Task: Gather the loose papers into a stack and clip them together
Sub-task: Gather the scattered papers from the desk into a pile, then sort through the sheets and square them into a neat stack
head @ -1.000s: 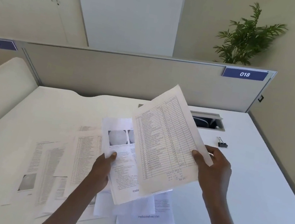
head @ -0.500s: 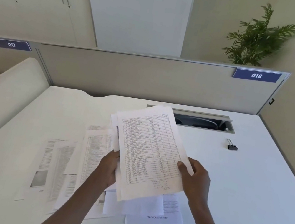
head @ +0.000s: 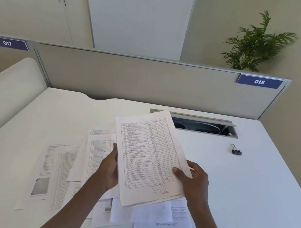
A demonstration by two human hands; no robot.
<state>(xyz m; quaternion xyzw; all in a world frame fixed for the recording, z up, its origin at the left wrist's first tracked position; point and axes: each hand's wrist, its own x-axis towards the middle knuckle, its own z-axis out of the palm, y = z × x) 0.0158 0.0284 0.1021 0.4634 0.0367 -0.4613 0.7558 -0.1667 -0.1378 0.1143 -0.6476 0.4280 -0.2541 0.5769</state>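
both hands hold a small bundle of sheets (head: 148,157) up over the white desk (head: 250,200). the top sheet is a ruled table with handwriting at its foot; its long axis runs from near the person up and away, tilted a little to the left, so the head of the page points toward the partition (head: 131,79) and the foot toward the person. the left hand (head: 109,168) grips the bundle's left edge, fingers tucked behind it; the right hand (head: 193,180) pinches the lower right edge, thumb on the printed face, fingers behind. how many sheets are in the bundle is hard to say, perhaps two or three.

more loose papers (head: 60,174) lie flat on the desk to the left and under the held bundle, overlapping at mixed angles. a black binder clip (head: 236,151) sits alone on the desk, well apart to the right, near the open cable tray (head: 203,125). a plant (head: 257,44) stands behind the partition
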